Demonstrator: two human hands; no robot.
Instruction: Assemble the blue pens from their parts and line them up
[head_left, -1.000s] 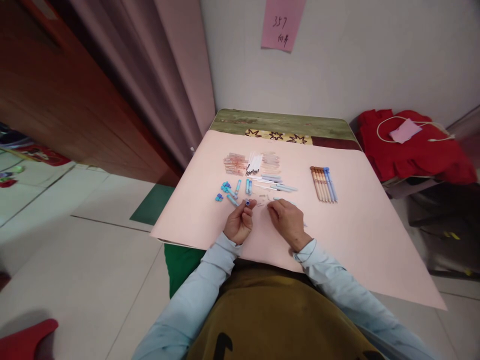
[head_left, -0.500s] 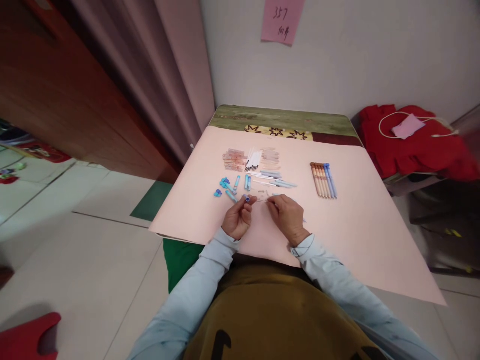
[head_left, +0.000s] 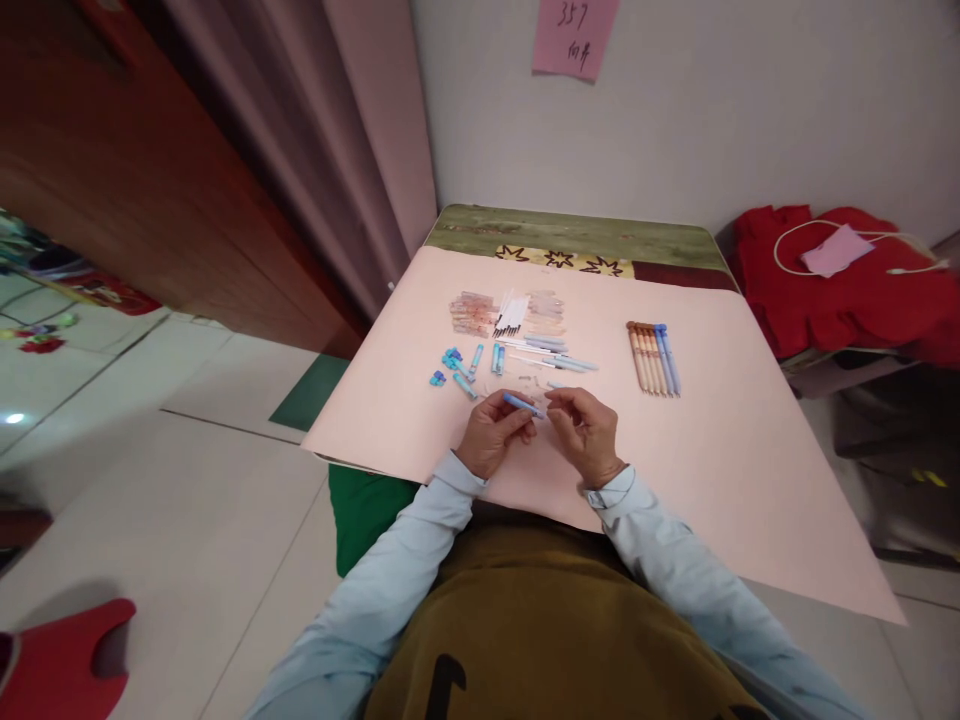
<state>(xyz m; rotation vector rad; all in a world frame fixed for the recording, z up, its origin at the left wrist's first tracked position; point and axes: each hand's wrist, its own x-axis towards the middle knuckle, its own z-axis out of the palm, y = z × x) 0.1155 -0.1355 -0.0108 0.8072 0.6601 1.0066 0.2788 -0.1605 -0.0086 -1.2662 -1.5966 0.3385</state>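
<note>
Gripping blue pen barrel (head_left: 519,402) in left hand (head_left: 487,435), over pink sheet (head_left: 720,450), pointing toward right hand (head_left: 589,432), cannot tell whether grasping anything there, near turquoise tubes (head_left: 464,386), well apart from row of pens (head_left: 655,362).

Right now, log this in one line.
left hand: holding blue pen barrel | right hand: near its tip, grip unclear | pink sheet: white refills, row of pens

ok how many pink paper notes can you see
2: one handwritten note on the wall behind the table, and another pink note lying on the red cloth at the right. Any under the cloth would be hidden.
</note>
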